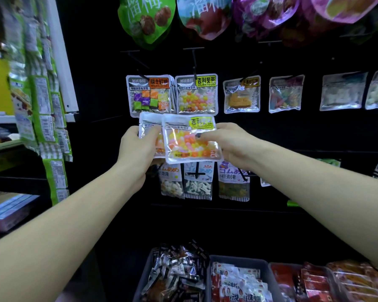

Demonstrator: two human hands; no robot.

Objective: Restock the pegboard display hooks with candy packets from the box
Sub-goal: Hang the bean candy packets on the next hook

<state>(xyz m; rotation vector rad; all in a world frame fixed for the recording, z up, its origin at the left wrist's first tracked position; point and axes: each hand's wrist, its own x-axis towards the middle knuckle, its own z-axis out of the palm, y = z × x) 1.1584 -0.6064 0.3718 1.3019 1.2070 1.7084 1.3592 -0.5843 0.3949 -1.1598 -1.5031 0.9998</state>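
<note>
Both hands are holding candy packets up before the black pegboard (271, 136).
The right hand (229, 142) is pinching the front jelly-bean packet (191, 142); the left hand (138, 147) is gripping the packets behind (147, 124), just below the hanging jelly-bean packet (196, 94).

1. Hanging bean packet (196, 94): yellow label "吉利贝豆", Latin line under it, looks like "JILIBEIDOU".
2. Cube-candy packet (150, 95): orange label "瑞士软糖".
3. Big green bag (146, 17) up top: "溜梅".
4. Lower gummy packet (233, 180): "ゴムあめ".
5. Held packet (192, 141): yellow label too blurred to read.
</note>
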